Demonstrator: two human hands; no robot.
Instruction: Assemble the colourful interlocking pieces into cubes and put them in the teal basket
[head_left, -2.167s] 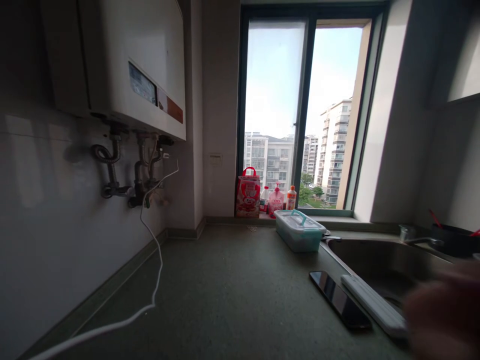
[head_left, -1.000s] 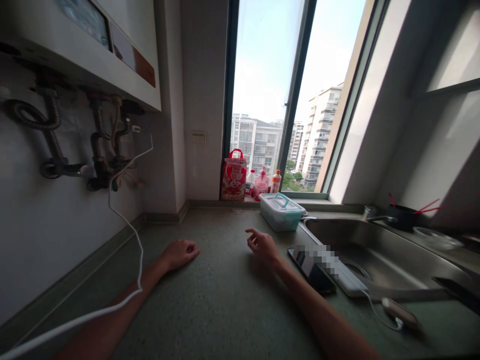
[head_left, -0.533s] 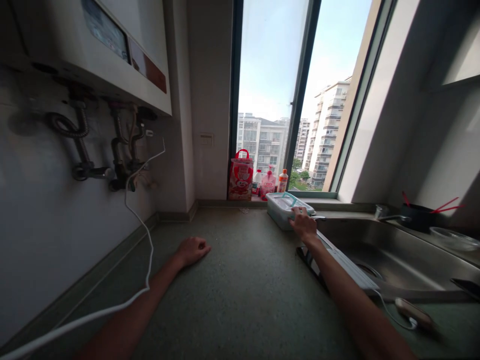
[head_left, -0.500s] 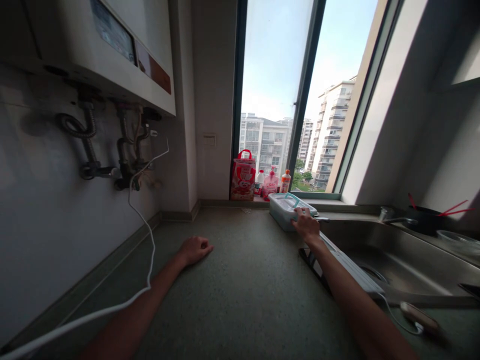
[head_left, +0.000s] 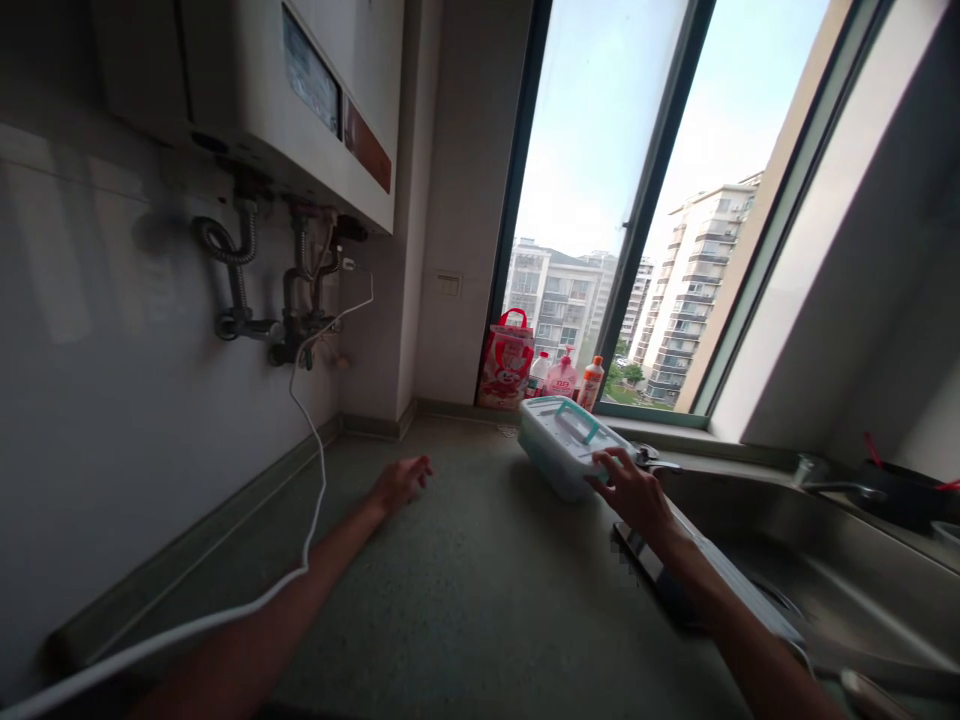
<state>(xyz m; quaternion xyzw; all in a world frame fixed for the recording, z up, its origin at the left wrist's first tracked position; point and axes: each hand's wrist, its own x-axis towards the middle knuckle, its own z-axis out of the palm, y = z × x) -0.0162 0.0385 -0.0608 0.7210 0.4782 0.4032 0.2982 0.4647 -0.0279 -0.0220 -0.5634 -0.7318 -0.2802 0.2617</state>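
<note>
A lidded plastic storage box with a turquoise handle on its pale lid stands on the counter below the window. My right hand is closed at the near right corner of this box, fingers on the lid's edge and thumb lower down. The fingertips' exact hold is partly hidden. Left of the box, apart from it, my left hand is just over the counter, its fingers loosely bent and slightly apart, with nothing visible in them.
A steel sink with a faucet lies right. Under my right forearm is a dark flat object. A white cable hangs across the left. Bottles and a red bag line the windowsill. A wall heater hangs upper left.
The box has shifted left and nearer and turned somewhat, with my right hand at its corner. My left hand's fingers have loosened from a curled fist. The view has swung left.
</note>
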